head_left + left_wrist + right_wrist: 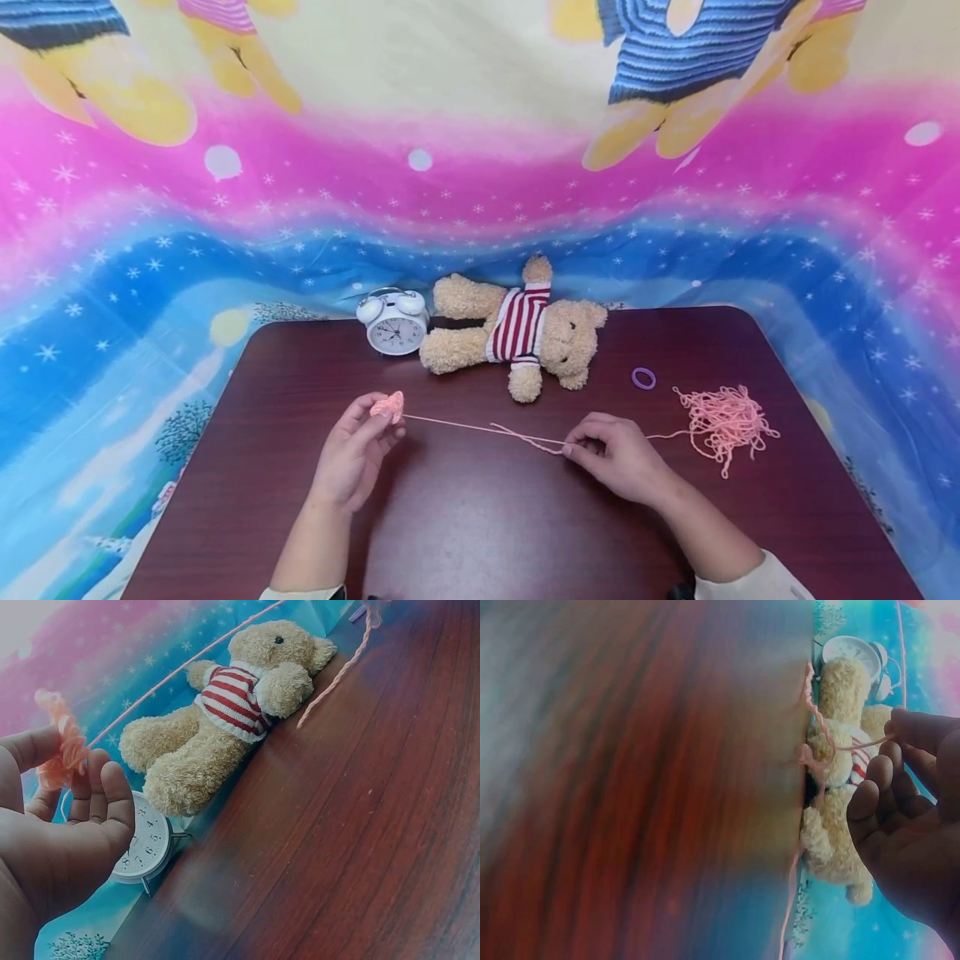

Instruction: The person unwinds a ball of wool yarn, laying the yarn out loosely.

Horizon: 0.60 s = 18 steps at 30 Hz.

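A small peach-pink bundle of yarn (389,407) is pinched between the thumb and fingers of my left hand (356,454). From it a strand of yarn (457,424) runs taut to the right. My right hand (618,457) pinches that strand between thumb and forefinger, just above the table. A loose piece of the yarn trails back leftward from the right fingertips. Beyond the right hand the strand leads to a tangled heap of the same yarn (726,421) on the table. The left wrist view shows the wound bundle (61,742) up close at the fingertips.
Behind the hands a teddy bear (517,329) in a striped shirt lies on its back. A white twin-bell alarm clock (396,323) stands by its feet. A purple ring-shaped band (642,378) rests on the dark table (465,533), left of the yarn heap. Printed cloth (480,192) hangs behind.
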Each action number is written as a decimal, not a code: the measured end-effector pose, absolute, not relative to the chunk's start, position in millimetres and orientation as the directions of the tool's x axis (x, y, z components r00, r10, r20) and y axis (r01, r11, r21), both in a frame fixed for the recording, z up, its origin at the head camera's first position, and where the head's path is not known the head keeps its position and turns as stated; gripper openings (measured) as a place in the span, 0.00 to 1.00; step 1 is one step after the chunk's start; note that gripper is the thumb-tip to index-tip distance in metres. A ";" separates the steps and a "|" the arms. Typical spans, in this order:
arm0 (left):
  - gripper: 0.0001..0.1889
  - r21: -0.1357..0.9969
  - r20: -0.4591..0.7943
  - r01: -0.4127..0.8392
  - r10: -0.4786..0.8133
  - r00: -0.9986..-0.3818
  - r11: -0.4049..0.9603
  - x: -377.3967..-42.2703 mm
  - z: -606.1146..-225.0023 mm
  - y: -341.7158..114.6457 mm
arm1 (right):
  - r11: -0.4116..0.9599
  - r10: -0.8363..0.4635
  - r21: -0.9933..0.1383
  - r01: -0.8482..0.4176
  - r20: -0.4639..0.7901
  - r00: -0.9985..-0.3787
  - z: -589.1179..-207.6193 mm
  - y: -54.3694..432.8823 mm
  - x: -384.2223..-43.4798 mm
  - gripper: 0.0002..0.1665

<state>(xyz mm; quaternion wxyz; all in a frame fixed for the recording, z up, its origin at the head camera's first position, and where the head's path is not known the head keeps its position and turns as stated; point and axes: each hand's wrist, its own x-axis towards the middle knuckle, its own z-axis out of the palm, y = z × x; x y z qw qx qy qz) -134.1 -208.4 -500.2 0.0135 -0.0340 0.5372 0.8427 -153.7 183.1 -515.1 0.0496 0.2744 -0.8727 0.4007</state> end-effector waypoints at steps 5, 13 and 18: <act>0.04 0.898 -0.074 -0.058 -0.021 -0.997 -0.437 -134.1 -499.6 -210.5 | 0.544 -0.440 -0.662 -0.515 0.298 -0.847 -517.3 192.7 -151.6 0.08; 0.17 0.897 -0.103 -0.071 -0.050 -0.993 -0.436 -134.5 -497.1 -216.4 | 0.578 -0.431 -0.646 -0.499 0.278 -0.858 -516.1 209.0 -149.3 0.09; 0.18 0.897 -0.120 -0.082 -0.063 -0.991 -0.435 -133.8 -496.7 -219.8 | 0.602 -0.419 -0.627 -0.495 0.279 -0.864 -515.2 222.8 -148.5 0.09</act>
